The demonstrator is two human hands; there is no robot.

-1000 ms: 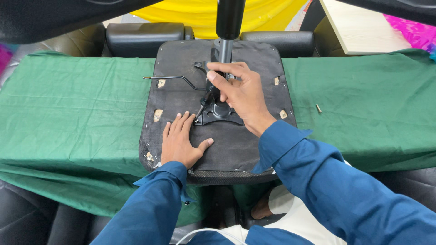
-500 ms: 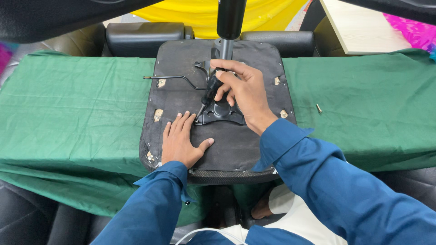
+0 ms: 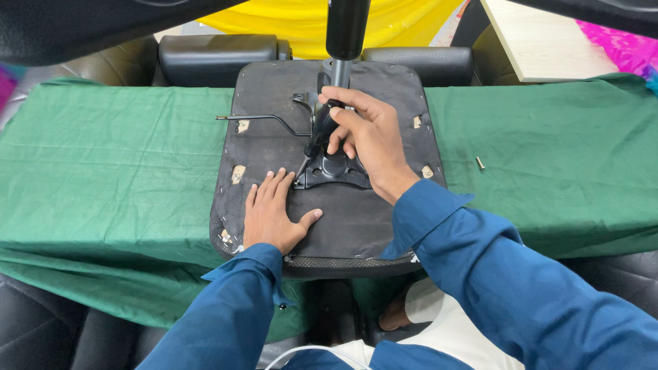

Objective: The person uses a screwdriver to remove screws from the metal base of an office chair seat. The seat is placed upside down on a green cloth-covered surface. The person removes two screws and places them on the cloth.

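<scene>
While my left hand (image 3: pixel 274 216) lies flat with fingers spread on the upturned seat base (image 3: pixel 329 205), near its front-left corner on the green-clothed table (image 3: pixel 103 171), the job looks only partly done: the metal mounting plate (image 3: pixel 336 171) at the middle seems still fixed on. My right hand (image 3: pixel 367 140) is curled tight round a black screwdriver (image 3: pixel 317 133), tip angled down at the plate's left corner. One loose screw (image 3: pixel 480 163) lies toward the table's right edge.

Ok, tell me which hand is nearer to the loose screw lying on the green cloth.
Right. The right hand grips a screwdriver over the mounting plate, closer to the screw. The left hand lies flat on the seat base, farther away.
</scene>
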